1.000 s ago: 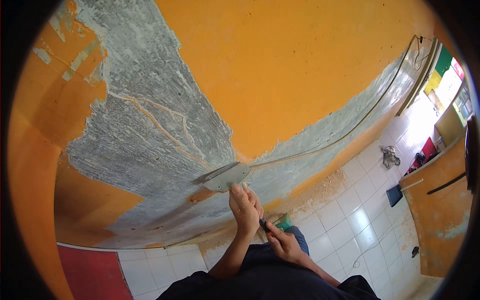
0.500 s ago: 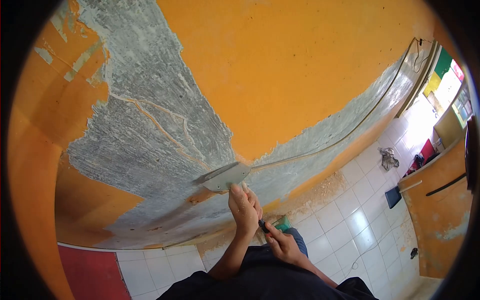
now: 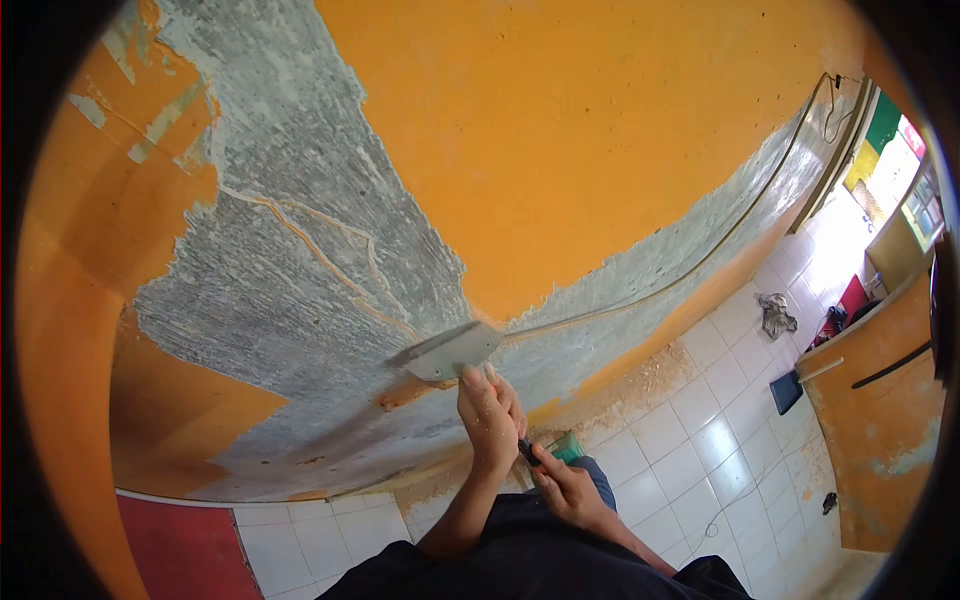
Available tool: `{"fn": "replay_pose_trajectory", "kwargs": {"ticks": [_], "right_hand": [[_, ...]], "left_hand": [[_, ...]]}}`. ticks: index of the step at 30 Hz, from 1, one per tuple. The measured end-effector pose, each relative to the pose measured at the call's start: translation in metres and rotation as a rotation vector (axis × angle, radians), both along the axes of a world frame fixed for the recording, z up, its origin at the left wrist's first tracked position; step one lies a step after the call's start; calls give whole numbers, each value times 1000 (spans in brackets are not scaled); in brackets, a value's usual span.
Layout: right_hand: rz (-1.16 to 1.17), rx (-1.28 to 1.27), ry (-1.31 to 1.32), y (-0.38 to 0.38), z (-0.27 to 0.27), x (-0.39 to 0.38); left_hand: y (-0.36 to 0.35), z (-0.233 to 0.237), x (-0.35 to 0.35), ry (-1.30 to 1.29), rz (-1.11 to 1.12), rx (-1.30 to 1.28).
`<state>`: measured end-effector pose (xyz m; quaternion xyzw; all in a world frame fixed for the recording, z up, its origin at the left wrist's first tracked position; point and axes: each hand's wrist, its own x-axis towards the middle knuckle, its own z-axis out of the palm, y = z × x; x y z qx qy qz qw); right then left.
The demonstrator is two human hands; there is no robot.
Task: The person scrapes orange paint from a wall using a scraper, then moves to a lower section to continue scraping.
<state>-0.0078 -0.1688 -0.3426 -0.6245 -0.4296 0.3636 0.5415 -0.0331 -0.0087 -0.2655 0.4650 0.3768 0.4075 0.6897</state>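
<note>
A wide metal scraper blade (image 3: 455, 352) lies with its edge against the wall, where grey plaster (image 3: 310, 240) shows between areas of orange paint (image 3: 590, 130). Just below the blade, my left hand (image 3: 488, 415) is wrapped round the upper part of the scraper's handle. My right hand (image 3: 565, 485) grips the black lower end of the handle (image 3: 527, 452), near my body. A cable (image 3: 600, 316) runs along the wall to the right of the blade.
Paint debris (image 3: 640, 385) lies along the foot of the wall on white floor tiles (image 3: 655, 435). A green object (image 3: 567, 447) is beside my leg. A dark dustpan-like object (image 3: 786, 393), a crumpled bag (image 3: 776, 316) and an orange partition (image 3: 880, 450) stand right. A red surface (image 3: 185, 545) is lower left.
The view has shifted very slightly. Both hands keep their hold on the scraper, and the blade is at nearly the same spot on the wall.
</note>
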Motion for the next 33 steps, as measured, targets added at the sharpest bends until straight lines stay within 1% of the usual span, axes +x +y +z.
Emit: {"fn": "replay_pose_trajectory", "kwargs": {"ticks": [3,6,9,11,14,16,17,19,20,22,23,25,26,28,31,33], "right_hand": [[-19,59,-33,5,9,1],[-3,29,4,6,18,2],[-11,18,23,4,10,-4],[-23,10,29,3,4,-3],[-16,26,64,2,9,-1],[18,36,90,2,8,3],[16,31,96,0,7,1],[63,-5,279,-5,5,-2],[63,-9,279,-7,-2,-5],[9,145,267,-12,-19,-13],[10,144,270,-13,-22,-12],[-16,69,122,-16,-22,-13],[-19,68,121,-16,-24,-12],[-10,139,-6,-13,-26,-12],[10,101,18,-13,-20,-14],[-2,126,-2,-12,-16,-12]], "left_hand": [[-2,8,-2,-1,6,-2],[2,26,0,-60,-42,24],[-2,11,1,7,8,22],[0,9,0,-14,-7,13],[-1,6,-4,-3,-32,13],[1,2,-5,-110,-85,-11],[3,1,-9,-104,-86,-16],[6,-1,-13,-227,-192,-84],[8,-7,-14,-227,-191,-87],[11,-18,-18,-462,-304,-102],[11,-17,-18,-458,-302,-103],[8,-12,-17,-538,-338,-91],[8,-13,-16,-539,-340,-94],[8,-16,-15,-586,-349,-87],[8,-21,-18,-552,-351,-82],[7,-18,-16,-570,-350,-95]]}}
